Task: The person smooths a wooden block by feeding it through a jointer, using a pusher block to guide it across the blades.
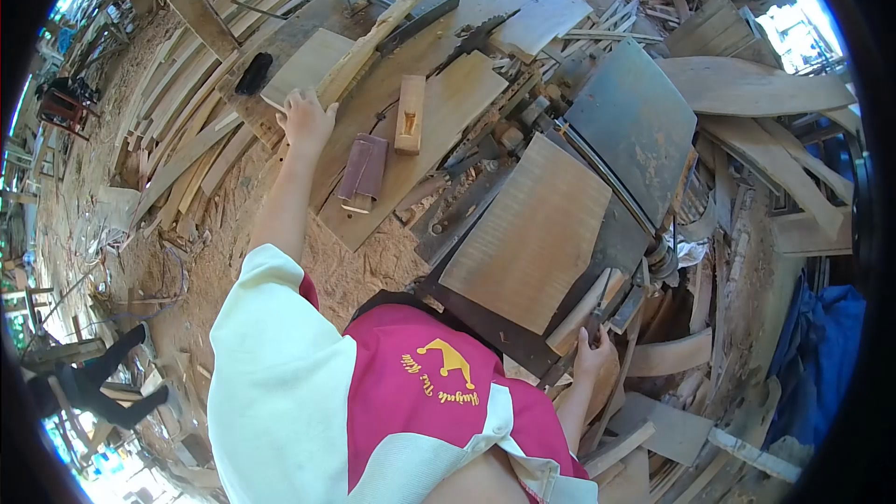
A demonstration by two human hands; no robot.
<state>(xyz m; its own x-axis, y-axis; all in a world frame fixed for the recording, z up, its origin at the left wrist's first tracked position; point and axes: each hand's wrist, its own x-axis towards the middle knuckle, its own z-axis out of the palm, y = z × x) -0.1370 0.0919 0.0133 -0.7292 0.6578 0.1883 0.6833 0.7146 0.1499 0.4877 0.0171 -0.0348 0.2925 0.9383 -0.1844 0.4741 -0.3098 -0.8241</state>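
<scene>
My left hand (306, 121) is stretched out over the workbench with its fingers spread. It touches the near end of a long rough wood strip (373, 42) and the edge of a flat pale board (313, 65). On the bench beside it lie a wooden block with a slot, like a hand plane (409, 117), and a block wrapped in brown sandpaper (362, 171). My right hand (595, 355) is low at the near side of a planing machine (630, 121), its fingers closed by a wooden bar (583, 313). What they grip is too small to make out.
A wide wood panel (532, 233) lies on the machine's near table, beside the metal cutter shaft (607, 173). Dark saw-like blades (476, 40) lie on the bench. Stacked planks (187, 131), sawdust, curved boards (756, 84) and a blue tarp (826, 364) surround me. Another person's legs (107, 378) show at left.
</scene>
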